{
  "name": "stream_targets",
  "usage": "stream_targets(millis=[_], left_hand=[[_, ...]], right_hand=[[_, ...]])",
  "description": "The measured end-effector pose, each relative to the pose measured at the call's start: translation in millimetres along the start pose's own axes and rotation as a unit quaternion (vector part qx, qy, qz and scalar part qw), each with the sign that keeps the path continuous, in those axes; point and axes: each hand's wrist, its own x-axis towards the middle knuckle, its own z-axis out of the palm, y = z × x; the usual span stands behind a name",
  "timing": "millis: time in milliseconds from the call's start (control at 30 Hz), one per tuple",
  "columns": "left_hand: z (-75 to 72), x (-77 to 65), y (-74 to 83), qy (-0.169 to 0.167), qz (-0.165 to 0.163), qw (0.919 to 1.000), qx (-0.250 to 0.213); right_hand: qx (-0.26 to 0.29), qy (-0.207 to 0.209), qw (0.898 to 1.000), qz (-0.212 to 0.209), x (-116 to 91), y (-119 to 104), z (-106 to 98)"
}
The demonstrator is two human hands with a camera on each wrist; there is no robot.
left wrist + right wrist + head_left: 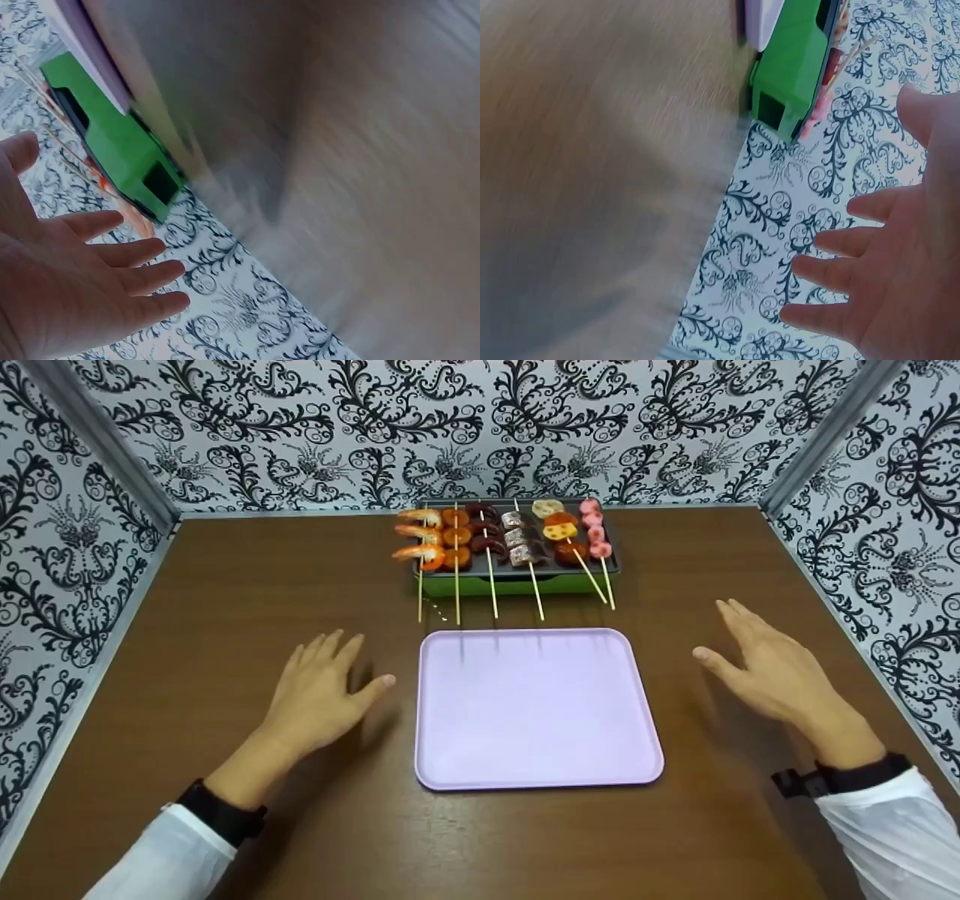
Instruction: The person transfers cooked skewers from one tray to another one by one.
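Note:
My left hand (319,694) is held over the table left of a lilac tray (536,709), fingers straight and thumb spread, holding nothing. On the tray's other side, my right hand (772,667) is likewise outstretched with nothing in it. Behind the tray stands a green grill box (517,585) with a dark top. Several skewers lie across it: shrimp (421,536), orange-brown round slices (456,538), dark red pieces (487,529), silvery fish pieces (519,540), mixed vegetable slices (560,531) and pink pieces (596,529). Their sticks point toward me, past the grill's front edge.
The brown wooden table (247,585) is bounded by black-and-white patterned walls (450,435) at the back and both sides. Grey metal posts (97,442) stand at the back corners. A dark band (221,814) is strapped round each wrist.

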Motion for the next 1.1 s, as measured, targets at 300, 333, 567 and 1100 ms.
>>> stream_targets(millis=[300,333,567,1100], left_hand=[[16.7,7.1,25.6,-0.009,0.013,0.9992,-0.037],[17.5,8.0,27.6,-0.014,0.011,0.999,-0.042],[20.2,16.2,41.3,-0.05,-0.008,0.9957,-0.077],[23.9,29.9,57.3,-0.119,-0.063,0.9865,-0.093]], right_hand=[[0.045,-0.004,0.998,0.033,13,-20,3],[0.052,-0.002,0.998,0.037,15,-22,4],[0.149,0.026,0.987,0.056,28,-39,12],[0.351,0.038,0.929,0.107,85,-61,33]])
